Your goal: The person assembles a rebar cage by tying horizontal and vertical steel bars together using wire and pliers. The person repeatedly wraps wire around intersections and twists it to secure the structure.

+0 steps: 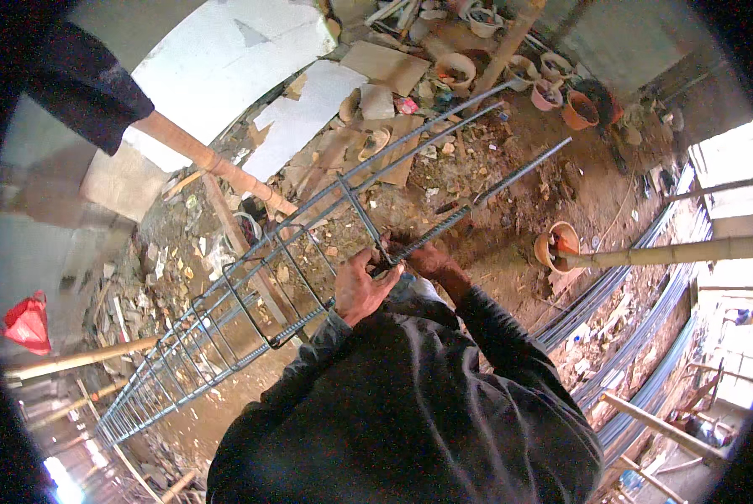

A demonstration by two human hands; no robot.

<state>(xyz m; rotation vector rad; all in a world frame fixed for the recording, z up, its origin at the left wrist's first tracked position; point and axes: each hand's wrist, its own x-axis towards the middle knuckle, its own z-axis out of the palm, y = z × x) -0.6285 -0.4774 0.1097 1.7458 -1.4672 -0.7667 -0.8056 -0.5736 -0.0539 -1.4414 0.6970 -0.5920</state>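
A long rebar cage (240, 363) runs from the lower left toward the upper right, made of ribbed steel bars with square stirrups around them. My left hand (364, 287) is closed at the near corner of the end stirrup (360, 215), where it meets the near long bar (518, 175). Just to its right, my right hand (437, 267) is bent in against the same joint from beneath the bar. Its fingertips are partly hidden, and whatever they pinch is too small to make out. Beyond this stirrup the bar ends stick out bare.
A bamboo pole (217, 168) slants in at upper left; another (671, 254) comes in from the right. Bundles of loose rebar (637, 349) lie at right. Buckets (580, 109) stand at the back near white boards (225, 67). Rubble covers the dirt floor.
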